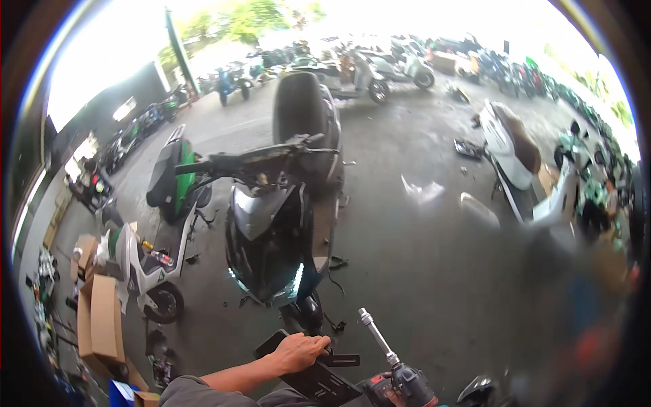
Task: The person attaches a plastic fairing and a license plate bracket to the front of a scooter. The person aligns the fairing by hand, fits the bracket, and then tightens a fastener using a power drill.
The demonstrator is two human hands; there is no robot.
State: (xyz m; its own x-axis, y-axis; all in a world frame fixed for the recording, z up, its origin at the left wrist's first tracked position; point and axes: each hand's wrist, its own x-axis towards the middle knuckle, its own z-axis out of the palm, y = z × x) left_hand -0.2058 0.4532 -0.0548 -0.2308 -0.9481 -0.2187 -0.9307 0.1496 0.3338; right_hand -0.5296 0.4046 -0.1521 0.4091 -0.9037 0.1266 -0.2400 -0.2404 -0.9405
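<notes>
My left hand (302, 351) reaches in from the lower left, out of a grey sleeve. Its fingers are curled over a flat black slotted bracket (331, 384), near the front wheel of a black scooter (271, 234). A cordless impact wrench (413, 388) with a long silver socket extension (380, 337) points up and left, just right of the bracket. My right hand does not show; whether it holds the wrench is hidden. The scooter faces me with its front light strips lit.
A white and green scooter (139, 261) and an open cardboard box (102, 319) stand at the left. Another white scooter (505, 149) is at the right. Clear plastic (422, 190) lies on the floor. Rows of scooters line the back. The lower right is blurred.
</notes>
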